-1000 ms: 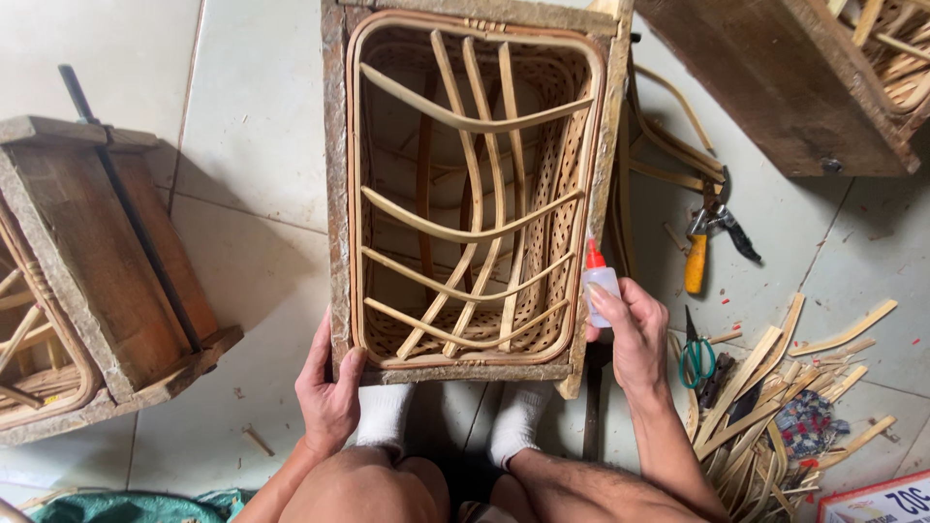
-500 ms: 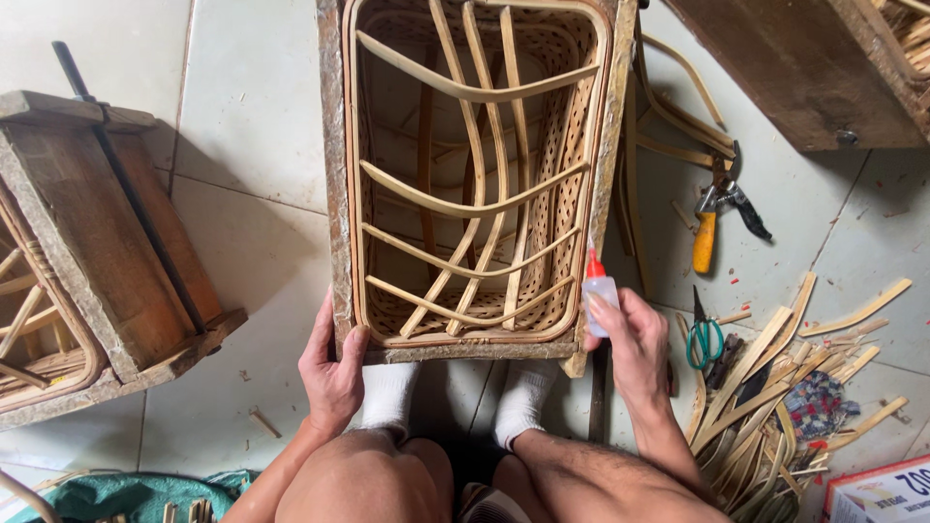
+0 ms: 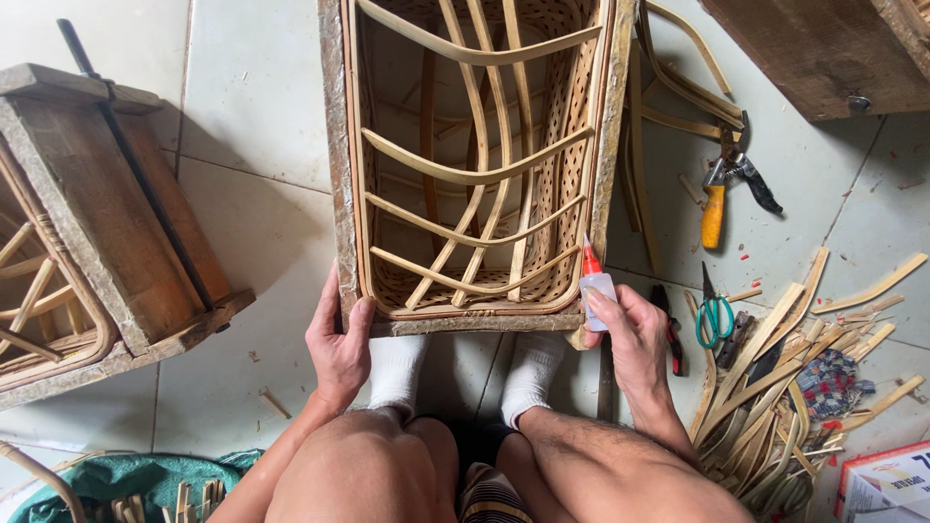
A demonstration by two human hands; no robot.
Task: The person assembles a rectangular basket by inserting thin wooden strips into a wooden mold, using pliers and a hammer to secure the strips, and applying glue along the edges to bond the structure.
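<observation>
At the far left a second wooden frame [image 3: 87, 223] is lying tilted on the tiled floor [image 3: 257, 126], with rattan strips showing inside it; below it, at the bottom left corner, a green cloth [image 3: 126, 476] is bunching up beside the person's knee; moving right, the left hand [image 3: 339, 344] is gripping the near left corner of the rattan basket frame [image 3: 470, 184], fingers curled up over the edge and thumb lying along its outer side, so the hand is closed round the wooden rim; the basket frame itself is standing in the middle of the view on the floor, straight ahead of the person, its near edge resting just above two white socks [image 3: 465, 373], its curved cane ribs crossing over a woven inside; at its near right corner the right hand [image 3: 635, 344] is closing round a small glue bottle [image 3: 594, 281] with a red nozzle, holding it upright with the tip pointing up against the frame's right edge; further right, orange-handled pliers [image 3: 719, 189] are lying on the tiles, green-handled scissors [image 3: 714, 310] are sitting below them, and a heap of cut cane offcuts [image 3: 804, 358] is spreading toward the right edge.
</observation>
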